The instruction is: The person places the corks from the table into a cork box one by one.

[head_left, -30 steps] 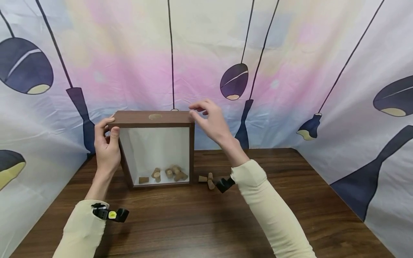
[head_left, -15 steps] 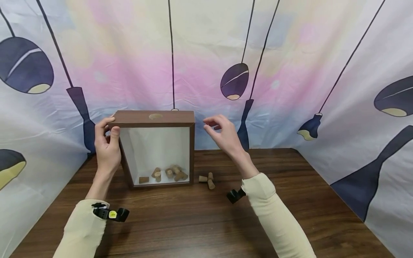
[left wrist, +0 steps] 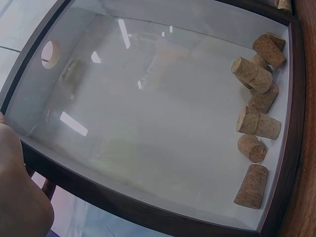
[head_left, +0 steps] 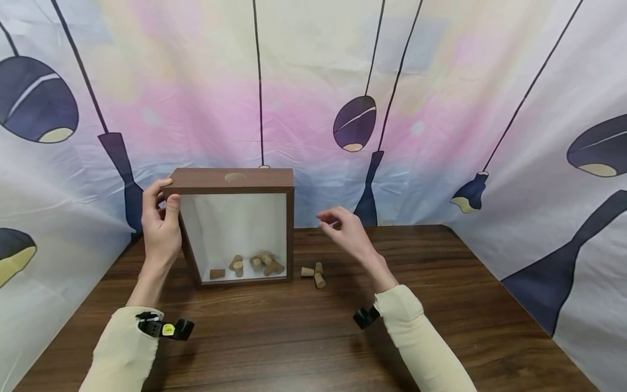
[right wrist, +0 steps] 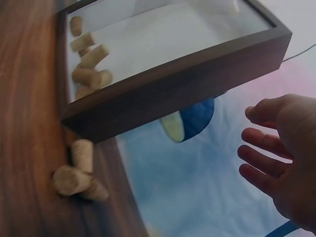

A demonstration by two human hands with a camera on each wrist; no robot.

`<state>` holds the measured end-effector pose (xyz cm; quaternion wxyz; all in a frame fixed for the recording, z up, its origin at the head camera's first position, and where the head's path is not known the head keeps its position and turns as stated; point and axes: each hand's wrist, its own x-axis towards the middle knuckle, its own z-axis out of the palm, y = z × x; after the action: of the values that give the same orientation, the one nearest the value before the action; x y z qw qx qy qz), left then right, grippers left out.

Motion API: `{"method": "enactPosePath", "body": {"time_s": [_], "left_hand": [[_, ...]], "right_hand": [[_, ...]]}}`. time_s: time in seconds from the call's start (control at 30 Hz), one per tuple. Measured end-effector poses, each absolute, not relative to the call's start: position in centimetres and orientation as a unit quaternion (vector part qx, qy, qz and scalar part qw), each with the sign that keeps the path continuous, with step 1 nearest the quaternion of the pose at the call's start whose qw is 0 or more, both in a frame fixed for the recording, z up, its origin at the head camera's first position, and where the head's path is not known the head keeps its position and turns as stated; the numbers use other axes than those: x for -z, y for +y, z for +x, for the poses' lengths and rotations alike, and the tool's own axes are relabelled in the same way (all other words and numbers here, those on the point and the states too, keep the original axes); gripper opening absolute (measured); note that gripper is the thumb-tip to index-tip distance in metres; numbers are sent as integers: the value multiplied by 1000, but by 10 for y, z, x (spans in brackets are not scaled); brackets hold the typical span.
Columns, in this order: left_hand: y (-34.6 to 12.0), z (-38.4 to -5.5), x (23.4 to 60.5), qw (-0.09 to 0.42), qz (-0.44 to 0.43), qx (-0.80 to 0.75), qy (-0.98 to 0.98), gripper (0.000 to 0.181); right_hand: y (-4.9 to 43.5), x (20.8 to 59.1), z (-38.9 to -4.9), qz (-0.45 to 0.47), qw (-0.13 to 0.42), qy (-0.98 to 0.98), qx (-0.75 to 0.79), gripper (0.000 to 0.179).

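Note:
A brown wooden shadow box (head_left: 290,234) with a clear front stands upright on the table, an oval hole (head_left: 235,177) in its top. My left hand (head_left: 163,226) grips its upper left corner, thumb on the front edge and fingers behind. Several corks (left wrist: 252,185) lie along the bottom inside the box. Outside, right beside its lower right corner, a few loose corks (head_left: 318,276) rest on the table. My right hand (head_left: 350,234) hangs in the air to the right of the box, above the loose corks, its fingers loosely bent and nothing between them.
The dark wood-grain table (head_left: 274,337) runs back to a patterned cloth backdrop (head_left: 313,109), which also hangs along both sides. A small black wrist camera (head_left: 364,317) sits at the right cuff, another camera (head_left: 181,329) at the left.
My right hand has moved from the top right corner of the box, down and to the right, toward the loose corks. My left hand and the box stay where they were.

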<state>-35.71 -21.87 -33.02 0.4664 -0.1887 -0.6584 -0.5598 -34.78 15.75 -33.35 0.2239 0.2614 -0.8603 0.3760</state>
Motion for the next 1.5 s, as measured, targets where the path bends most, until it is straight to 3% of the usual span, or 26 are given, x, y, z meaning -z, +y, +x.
{"method": "enactPosePath", "body": {"time_s": [0.27, 0.6, 0.83, 1.5], "left_hand": [[-219, -356, 331, 466, -180, 558, -663, 38], [-225, -342, 330, 387, -160, 542, -729, 45], [-225, -339, 328, 367, -170, 538, -740, 48], [-225, -337, 328, 366, -159, 528, -750, 48]], "right_hand": [[160, 356, -345, 256, 178, -878, -363, 19], [168, 382, -345, 243, 92, -895, -364, 23], [174, 401, -347, 233, 51, -903, -357, 27], [176, 428, -355, 223, 20, -916, -332, 25]]}}
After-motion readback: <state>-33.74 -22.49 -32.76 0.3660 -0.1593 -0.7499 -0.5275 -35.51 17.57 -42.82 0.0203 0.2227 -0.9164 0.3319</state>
